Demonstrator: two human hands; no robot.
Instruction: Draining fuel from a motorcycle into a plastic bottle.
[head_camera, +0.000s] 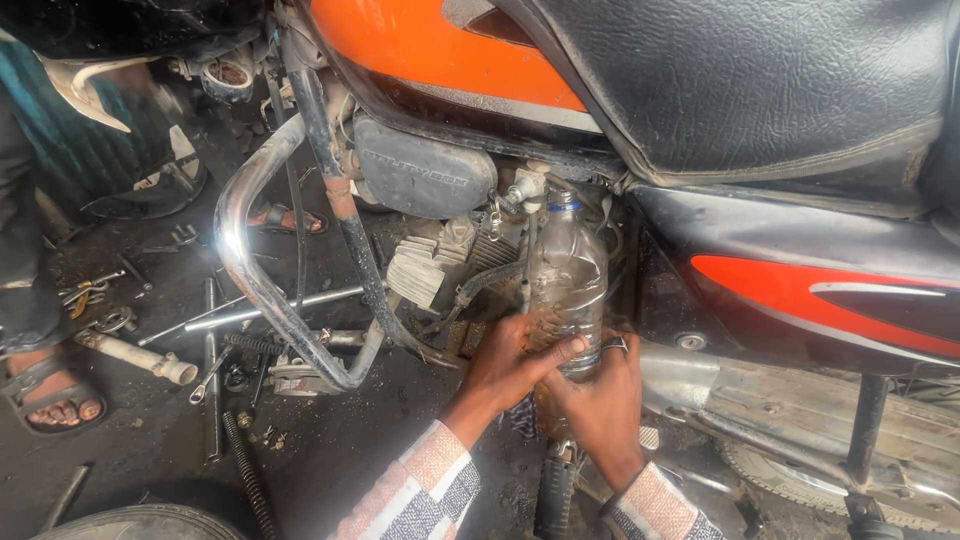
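left hand (510, 368), right hand (600, 400): both clasp clear plastic bottle (568, 275) | chrome crash guard (262, 290) left | tools (215, 340) on floor

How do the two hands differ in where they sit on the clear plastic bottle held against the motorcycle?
The left hand lies across the front of the clear plastic bottle, thumb stretched over it; the right hand cups it lower, from the side and beneath. The right hand wears a ring; no ring shows on the left. Both touch the bottle and wear striped sleeves.

a motorcycle repair workshop: an orange and black motorcycle (700, 150) stands just above the hands, with wrenches (215, 340), springs (250, 480) and loose parts strewn over the grimy floor (330, 450) to their left.
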